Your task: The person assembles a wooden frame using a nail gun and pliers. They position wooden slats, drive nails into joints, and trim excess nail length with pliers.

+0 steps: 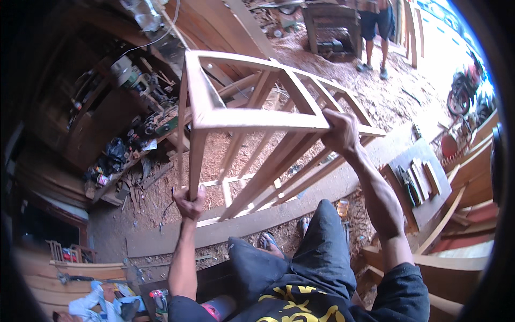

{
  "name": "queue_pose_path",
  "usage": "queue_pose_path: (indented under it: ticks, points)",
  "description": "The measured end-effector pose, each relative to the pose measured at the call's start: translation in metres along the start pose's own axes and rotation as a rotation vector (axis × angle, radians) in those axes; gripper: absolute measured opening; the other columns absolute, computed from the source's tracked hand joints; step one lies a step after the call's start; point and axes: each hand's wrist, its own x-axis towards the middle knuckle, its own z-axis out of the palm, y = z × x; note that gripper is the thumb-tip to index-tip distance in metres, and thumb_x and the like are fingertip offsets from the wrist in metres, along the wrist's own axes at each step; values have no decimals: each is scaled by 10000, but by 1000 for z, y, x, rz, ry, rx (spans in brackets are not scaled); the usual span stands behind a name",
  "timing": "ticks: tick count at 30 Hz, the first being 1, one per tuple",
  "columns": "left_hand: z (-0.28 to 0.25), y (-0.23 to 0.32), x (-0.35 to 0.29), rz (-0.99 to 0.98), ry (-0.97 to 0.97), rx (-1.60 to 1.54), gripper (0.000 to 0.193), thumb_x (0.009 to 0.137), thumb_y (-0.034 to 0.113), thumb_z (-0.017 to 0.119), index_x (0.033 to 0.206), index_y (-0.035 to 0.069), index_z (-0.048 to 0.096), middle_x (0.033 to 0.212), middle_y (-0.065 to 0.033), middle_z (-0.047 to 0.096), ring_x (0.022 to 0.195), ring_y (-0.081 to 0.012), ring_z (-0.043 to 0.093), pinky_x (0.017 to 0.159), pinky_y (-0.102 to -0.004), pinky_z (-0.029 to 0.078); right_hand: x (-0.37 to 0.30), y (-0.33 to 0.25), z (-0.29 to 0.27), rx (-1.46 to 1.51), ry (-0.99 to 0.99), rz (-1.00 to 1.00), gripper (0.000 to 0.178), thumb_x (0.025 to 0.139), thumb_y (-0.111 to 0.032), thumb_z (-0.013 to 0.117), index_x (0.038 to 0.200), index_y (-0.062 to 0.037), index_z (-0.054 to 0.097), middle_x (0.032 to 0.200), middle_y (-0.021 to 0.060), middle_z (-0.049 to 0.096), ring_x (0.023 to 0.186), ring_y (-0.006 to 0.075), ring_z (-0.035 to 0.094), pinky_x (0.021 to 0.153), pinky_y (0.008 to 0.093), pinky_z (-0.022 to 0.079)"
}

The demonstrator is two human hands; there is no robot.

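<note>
Left hand (190, 203) closed round a corner post (196, 161) of slatted wooden frame (280, 165), right hand (342, 131) clasping its near top rail (263, 119), wood shavings (351, 88) around.

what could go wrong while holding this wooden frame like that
The left hand and right hand hold the wooden frame at separate spots, so it might twist if one grip slips. The open sandals leave toes exposed should it drop. Loose wood shavings all around could make footing slippery.
</note>
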Motion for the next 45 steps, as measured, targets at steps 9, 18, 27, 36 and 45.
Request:
queue_pose_path:
  ticks: [9, 18, 27, 36, 45]
  points:
    - [84, -118, -113, -315, 561, -327, 334, 893, 230, 680, 650, 39, 553, 544, 16, 530, 468, -96, 514, 468, -271, 402, 8, -122, 10, -149, -253, -313, 226, 605, -113, 704, 761, -105, 541, 727, 43, 629, 712, 249, 652, 611, 393, 518]
    - [149, -189, -159, -533, 382, -19, 435, 967, 275, 615, 642, -13, 596, 558, -86, 618, 539, -185, 638, 522, -348, 474, -54, -94, 95, -148, -346, -321, 165, 620, -68, 671, 739, -92, 559, 665, 35, 597, 651, 229, 623, 582, 364, 510]
    - [166, -233, -195, -890, 178, -27, 435, 939, 418, 632, 1012, -5, 699, 914, -207, 717, 905, -388, 687, 757, -450, 511, -109, -77, 150, -98, -460, -295, 350, 617, -106, 708, 952, -44, 626, 841, 70, 640, 824, 232, 638, 718, 357, 527]
    - [104, -286, -227, -869, -359, -110, 364, 851, 249, 690, 1140, 30, 653, 1112, -102, 662, 1008, -212, 606, 878, -365, 476, -110, -96, 139, -58, -615, -272, 236, 702, -119, 667, 908, -51, 575, 835, 72, 595, 860, 255, 609, 764, 390, 487]
    - [-18, -109, -31, -857, 52, -268, 533, 952, 346, 601, 1372, 32, 507, 1236, -154, 638, 1137, -152, 608, 835, -358, 499, -67, -91, 72, 190, -316, 91, 356, 830, -141, 765, 1156, -50, 653, 1141, 144, 643, 1062, 302, 630, 934, 391, 510]
